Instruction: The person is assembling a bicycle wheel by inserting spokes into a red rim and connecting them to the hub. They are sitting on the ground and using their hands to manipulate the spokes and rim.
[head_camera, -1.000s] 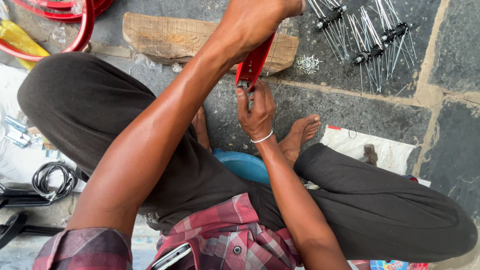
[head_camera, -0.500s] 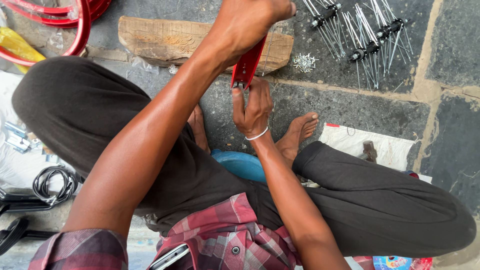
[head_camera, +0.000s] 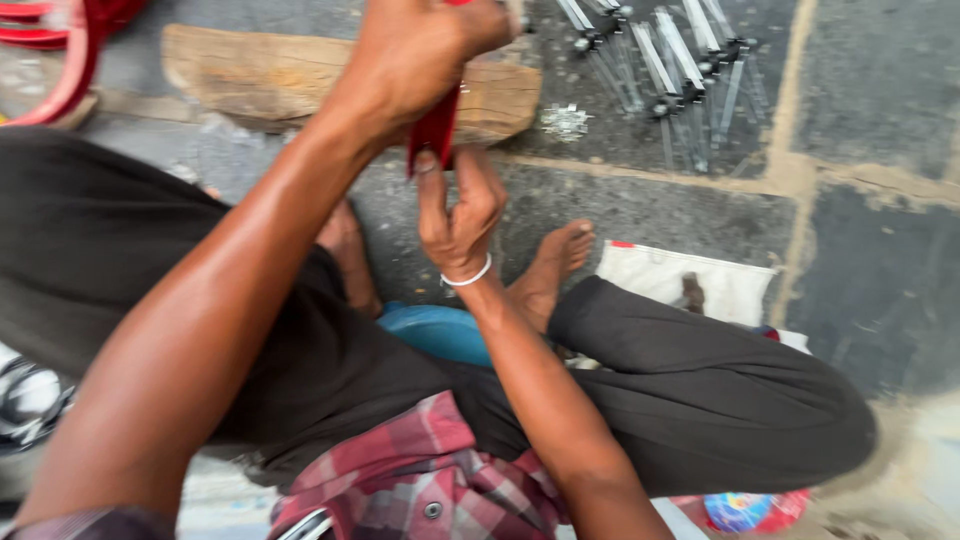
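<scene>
Both hands meet on a narrow red piece (head_camera: 434, 128) held up over the stone floor (head_camera: 870, 90); the left hand (head_camera: 425, 55) is closed round its upper end, probably to steady it, though motion blur hides the exact grip; the right hand (head_camera: 458, 205) pinches the lower end between fingertips from below; a wooden block (head_camera: 250, 85) lies just beyond, and metal rods (head_camera: 665, 65) lie on the floor further right, within reach.

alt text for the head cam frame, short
Seated cross-legged on stone paving, a person grips a red metal piece with the left hand above and right hand below. A wooden block and bundled metal parts lie beyond.
</scene>
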